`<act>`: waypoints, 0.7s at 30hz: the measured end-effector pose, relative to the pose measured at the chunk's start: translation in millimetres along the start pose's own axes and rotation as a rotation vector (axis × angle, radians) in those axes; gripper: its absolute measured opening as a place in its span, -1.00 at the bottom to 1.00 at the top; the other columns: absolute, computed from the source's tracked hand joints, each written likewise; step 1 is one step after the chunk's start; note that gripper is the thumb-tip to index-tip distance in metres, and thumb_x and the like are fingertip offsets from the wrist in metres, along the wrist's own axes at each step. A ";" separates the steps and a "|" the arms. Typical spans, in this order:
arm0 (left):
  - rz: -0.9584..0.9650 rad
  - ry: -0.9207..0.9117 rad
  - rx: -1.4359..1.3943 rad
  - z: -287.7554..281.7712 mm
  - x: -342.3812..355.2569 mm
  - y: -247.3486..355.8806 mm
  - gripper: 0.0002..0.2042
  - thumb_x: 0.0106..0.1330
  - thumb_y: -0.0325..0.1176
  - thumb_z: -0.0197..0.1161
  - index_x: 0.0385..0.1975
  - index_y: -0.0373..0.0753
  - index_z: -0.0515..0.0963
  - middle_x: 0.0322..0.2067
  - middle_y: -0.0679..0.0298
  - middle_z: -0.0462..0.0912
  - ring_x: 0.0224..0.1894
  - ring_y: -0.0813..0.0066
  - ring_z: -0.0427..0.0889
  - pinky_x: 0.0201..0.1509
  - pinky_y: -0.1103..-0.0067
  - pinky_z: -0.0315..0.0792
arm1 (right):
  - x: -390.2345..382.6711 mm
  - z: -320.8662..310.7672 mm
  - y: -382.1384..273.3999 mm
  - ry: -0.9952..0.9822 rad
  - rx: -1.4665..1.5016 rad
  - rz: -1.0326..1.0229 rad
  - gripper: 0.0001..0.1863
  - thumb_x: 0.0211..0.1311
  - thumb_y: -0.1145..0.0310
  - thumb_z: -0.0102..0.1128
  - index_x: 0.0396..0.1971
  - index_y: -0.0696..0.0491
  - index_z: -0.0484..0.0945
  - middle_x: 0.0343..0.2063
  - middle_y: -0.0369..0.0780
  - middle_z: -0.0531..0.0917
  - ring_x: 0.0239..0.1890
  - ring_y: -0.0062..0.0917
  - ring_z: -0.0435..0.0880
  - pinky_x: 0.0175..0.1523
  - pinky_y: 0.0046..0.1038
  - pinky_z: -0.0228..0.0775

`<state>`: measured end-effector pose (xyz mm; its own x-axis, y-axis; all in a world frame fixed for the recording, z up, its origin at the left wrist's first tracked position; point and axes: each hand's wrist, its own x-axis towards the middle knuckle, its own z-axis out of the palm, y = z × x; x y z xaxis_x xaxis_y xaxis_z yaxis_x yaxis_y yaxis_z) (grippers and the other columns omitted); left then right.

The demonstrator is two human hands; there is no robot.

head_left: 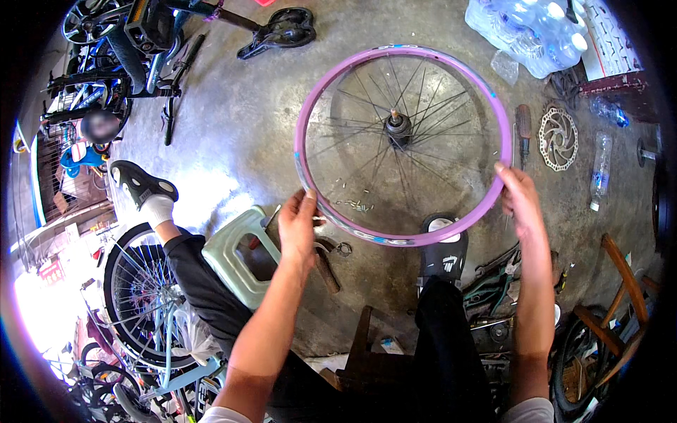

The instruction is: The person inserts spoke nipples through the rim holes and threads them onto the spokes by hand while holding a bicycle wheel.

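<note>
A pink bicycle rim [483, 79] with printed decals is held level in front of me. My left hand [300, 218] grips its lower left edge, thumb on top. My right hand [518, 190] grips its right side. Inside the ring, a black hub [398, 130] with radiating spokes shows on or near the floor; I cannot tell whether the spokes join the rim. Small silver pieces [356, 206] lie on the concrete below. An orange-handled screwdriver [522, 123] and a brake rotor [557, 139] lie to the right. A pale green plastic stool [229, 236] is beside my left hand.
Bicycle frames [144, 60] crowd the upper left; a bicycle wheel [120, 282] stands lower left. A loose saddle [289, 28], packed water bottles [529, 39] and a single bottle [601, 169] are farther out. Tools [493, 278] and wooden furniture [624, 278] sit at the lower right.
</note>
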<state>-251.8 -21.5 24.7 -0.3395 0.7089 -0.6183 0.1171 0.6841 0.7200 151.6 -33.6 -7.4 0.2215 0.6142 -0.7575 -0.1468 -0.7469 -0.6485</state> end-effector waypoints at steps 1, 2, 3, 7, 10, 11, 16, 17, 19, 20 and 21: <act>0.038 0.002 0.059 -4.0 10.7 4.7 -0.56 0.50 -0.09 0.21 0.14 -0.35 0.53 -0.18 0.26 0.71 -0.21 0.52 0.62 -0.14 0.55 0.46 | -8.4 5.5 8.5 0.017 0.022 0.022 -0.55 0.25 -0.10 0.37 -0.28 0.02 0.60 -0.67 -0.55 0.30 -0.72 -0.83 0.17 -0.62 -0.64 -0.09; 0.061 -0.001 0.089 -11.5 22.4 10.7 -0.54 0.50 -0.09 0.21 0.17 -0.35 0.52 -0.15 0.24 0.72 -0.17 0.49 0.63 -0.11 0.54 0.46 | -17.7 13.1 15.6 0.005 0.043 0.037 -0.56 0.25 -0.10 0.37 -0.28 0.02 0.59 -0.67 -0.55 0.30 -0.72 -0.83 0.18 -0.63 -0.64 -0.08; 0.086 -0.010 0.116 -14.3 34.9 19.4 -0.53 0.50 -0.09 0.20 0.20 -0.36 0.51 -0.11 0.21 0.72 -0.13 0.47 0.64 -0.08 0.53 0.46 | -27.7 19.6 23.0 0.001 0.064 0.050 -0.56 0.25 -0.09 0.37 -0.29 0.02 0.59 -0.67 -0.55 0.30 -0.72 -0.83 0.18 -0.63 -0.64 -0.08; 0.161 -0.058 0.238 -20.8 80.5 60.4 -0.49 0.48 -0.11 0.21 0.26 -0.37 0.46 -0.04 0.18 0.71 0.01 0.39 0.61 0.07 0.41 0.40 | -63.3 53.0 50.7 -0.150 0.191 0.166 -0.68 0.34 0.05 0.37 -0.32 -0.01 0.56 -0.67 -0.56 0.28 -0.71 -0.83 0.16 -0.63 -0.65 -0.12; 0.191 -0.078 0.257 -19.1 113.0 81.8 -0.50 0.46 -0.13 0.23 0.25 -0.36 0.48 -0.02 0.18 0.72 0.01 0.39 0.60 0.11 0.41 0.39 | -83.4 79.8 53.1 -0.254 0.285 0.246 -0.73 0.39 0.12 0.33 -0.41 -0.05 0.52 -0.68 -0.56 0.25 -0.71 -0.83 0.12 -0.62 -0.64 -0.15; 0.186 -0.081 0.262 -15.2 118.6 87.1 -0.50 0.46 -0.13 0.23 0.24 -0.36 0.49 -0.02 0.18 0.72 0.01 0.40 0.60 0.11 0.41 0.39 | -84.6 82.7 56.6 -0.262 0.303 0.263 -0.71 0.40 0.10 0.30 -0.41 -0.05 0.48 -0.68 -0.55 0.24 -0.71 -0.83 0.11 -0.62 -0.64 -0.16; 0.311 0.190 0.501 0.3 122.9 94.4 -0.56 0.40 -0.22 0.25 0.15 -0.41 0.55 -0.06 0.05 0.73 0.00 0.26 0.66 0.16 0.41 0.46 | -76.3 88.4 68.4 -0.244 0.419 0.286 -0.63 0.44 0.04 0.22 -0.48 -0.08 0.37 -0.69 -0.50 0.22 -0.71 -0.80 0.11 -0.62 -0.61 -0.16; 0.385 0.295 0.611 5.8 118.8 92.4 -0.57 0.40 -0.23 0.25 0.14 -0.41 0.56 -0.06 0.02 0.73 0.01 0.23 0.67 0.16 0.40 0.46 | -74.8 87.5 67.5 -0.217 0.432 0.283 -0.62 0.44 0.04 0.21 -0.49 -0.08 0.36 -0.69 -0.50 0.23 -0.71 -0.79 0.11 -0.63 -0.61 -0.16; 0.633 0.320 0.462 30.2 82.6 92.7 -0.65 0.39 -0.28 0.27 0.04 -0.40 0.60 -0.12 0.01 0.72 -0.05 0.22 0.69 0.13 0.38 0.50 | -71.5 83.3 72.0 -0.228 0.424 0.269 -0.60 0.43 0.03 0.22 -0.51 -0.08 0.35 -0.70 -0.49 0.23 -0.73 -0.79 0.10 -0.63 -0.61 -0.16; 0.672 0.230 0.351 46.6 55.8 92.2 -0.69 0.39 -0.30 0.29 0.00 -0.38 0.61 -0.14 0.06 0.73 -0.10 0.33 0.68 0.07 0.42 0.52 | -71.2 82.4 72.0 -0.222 0.408 0.264 -0.60 0.43 0.02 0.22 -0.52 -0.08 0.35 -0.70 -0.49 0.23 -0.73 -0.79 0.10 -0.63 -0.61 -0.16; 0.621 0.106 0.216 59.6 37.2 82.0 -0.71 0.40 -0.31 0.29 -0.02 -0.37 0.61 -0.16 0.11 0.73 -0.10 0.41 0.65 0.04 0.44 0.52 | -71.5 82.3 71.1 -0.221 0.391 0.257 -0.59 0.43 0.02 0.23 -0.52 -0.08 0.35 -0.70 -0.49 0.24 -0.73 -0.79 0.10 -0.63 -0.61 -0.16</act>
<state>-199.1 71.1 41.9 -0.2376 0.9691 -0.0668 0.5014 0.1813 0.8460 45.9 -109.6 -5.5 -0.0718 0.4937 -0.8667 -0.5285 -0.7557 -0.3868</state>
